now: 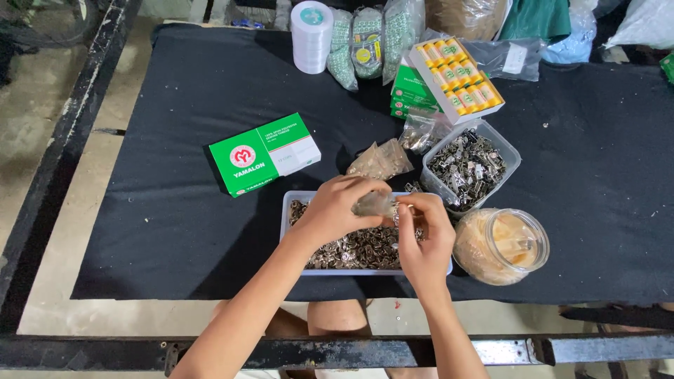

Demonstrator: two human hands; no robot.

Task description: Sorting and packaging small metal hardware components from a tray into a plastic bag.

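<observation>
Your left hand [335, 208] and right hand [423, 235] both pinched a small clear plastic bag [374, 204] above a tray of metal clips [365, 247].

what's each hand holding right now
Left hand: closed on a small clear bag.
Right hand: pinching the same bag's other end, over the tray.

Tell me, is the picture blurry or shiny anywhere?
In the head view, the little clear bag between the left hand and right hand looks smeared; the plastic jar and metal pieces catch small glints; the black cloth is evenly lit and sharp; the edges bend slightly.
</observation>
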